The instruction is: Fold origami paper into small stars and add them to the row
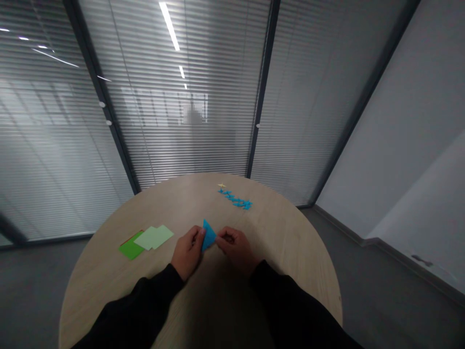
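As held, folded blue paper [208, 235] between left grip [187, 252] and right grip [236, 249]

Dim light, glaring ceiling strips [169, 26], edges seemingly warped

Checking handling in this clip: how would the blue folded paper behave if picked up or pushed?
The blue folded paper stands up between the left hand and right hand without drooping, so it is probably light and fairly stiff along its folds. Being thin, it would likely slide or crumple if pushed hard.
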The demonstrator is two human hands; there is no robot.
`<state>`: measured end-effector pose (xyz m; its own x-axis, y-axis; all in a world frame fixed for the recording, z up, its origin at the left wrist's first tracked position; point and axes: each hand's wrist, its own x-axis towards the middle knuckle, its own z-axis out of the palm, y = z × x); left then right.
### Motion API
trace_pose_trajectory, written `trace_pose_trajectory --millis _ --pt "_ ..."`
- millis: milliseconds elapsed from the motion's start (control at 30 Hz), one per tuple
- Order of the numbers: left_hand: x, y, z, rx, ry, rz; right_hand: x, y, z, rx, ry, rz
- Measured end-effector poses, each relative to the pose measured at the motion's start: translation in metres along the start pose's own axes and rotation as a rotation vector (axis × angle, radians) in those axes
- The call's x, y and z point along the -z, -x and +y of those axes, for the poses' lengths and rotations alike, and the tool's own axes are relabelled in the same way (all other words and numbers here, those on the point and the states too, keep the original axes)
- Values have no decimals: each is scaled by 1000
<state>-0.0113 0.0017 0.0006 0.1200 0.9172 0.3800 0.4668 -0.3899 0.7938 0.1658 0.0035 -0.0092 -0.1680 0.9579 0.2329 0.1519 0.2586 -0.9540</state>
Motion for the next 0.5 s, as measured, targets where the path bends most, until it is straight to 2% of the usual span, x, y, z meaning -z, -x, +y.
trace_pose_trajectory --millis 133,267,400,500 --pt "2 -1 -1 -14 -61 17 -7 3 1 30 35 -33" --pt "1 -1 -1 -35 -90 -25 -5 2 2 29 95 -54" --pt "0 1 -5 -51 -102 -87 -3 1 3 22 84 -121" --pt "0 1 -8 -43 -86 -94 -2 1 3 23 67 -116"
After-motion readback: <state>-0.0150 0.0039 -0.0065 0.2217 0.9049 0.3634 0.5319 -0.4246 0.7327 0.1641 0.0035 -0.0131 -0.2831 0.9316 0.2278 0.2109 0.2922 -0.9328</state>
